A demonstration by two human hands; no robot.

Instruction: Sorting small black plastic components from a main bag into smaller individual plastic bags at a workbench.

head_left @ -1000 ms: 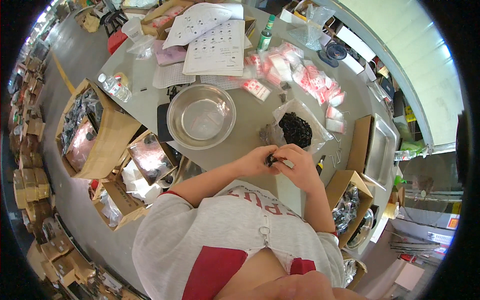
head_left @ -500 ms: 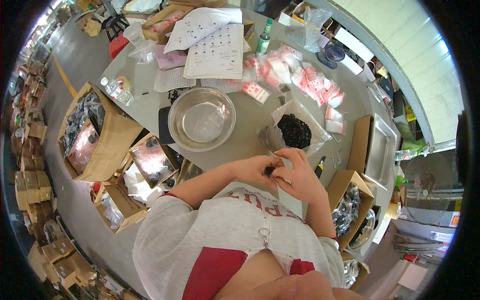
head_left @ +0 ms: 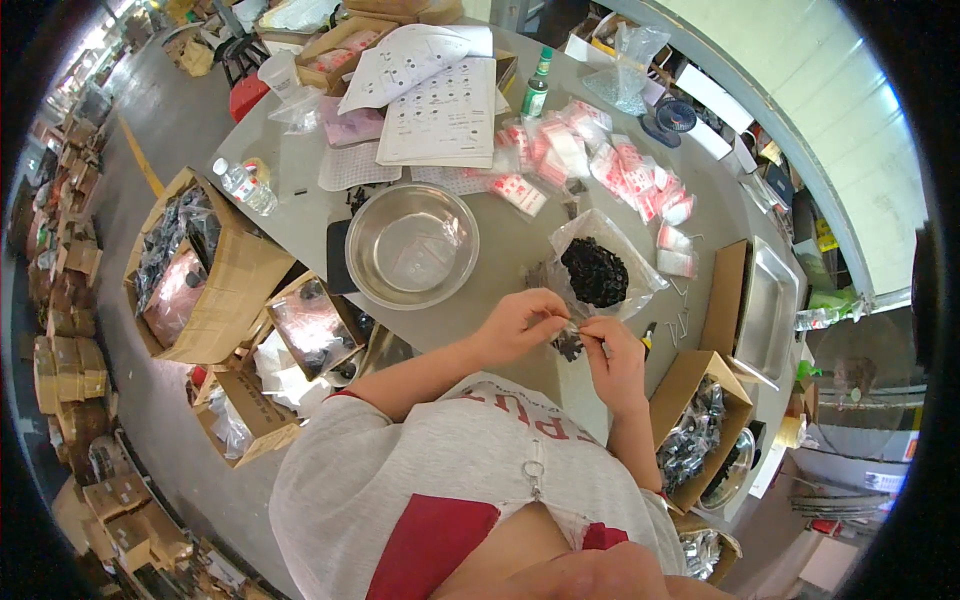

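Both hands meet close to my body, at the table's near edge. Between them hangs a small clear plastic bag [head_left: 568, 347] with small black parts inside. Its top edge is pinched by my left hand [head_left: 520, 325] on one side. My right hand [head_left: 614, 362] grips the same edge from the other side, fingertips nearly touching the left ones. Just beyond the hands lies a larger open clear bag [head_left: 640, 287], holding a heap of small black parts [head_left: 596, 272].
Left of the hands stands a steel bowl [head_left: 385, 215] with clear plastic in it. Printed sheets [head_left: 440, 120], a green bottle [head_left: 536, 85] and red-and-white packets [head_left: 565, 150] lie farther back. A carton of bagged black parts [head_left: 690, 430] stands right. A water bottle [head_left: 245, 187] is at far left.
My hands have come slightly apart, from cupping a dark item to pinching the top of the small bag, which now hangs below my fingers. The whole view has shifted slightly.
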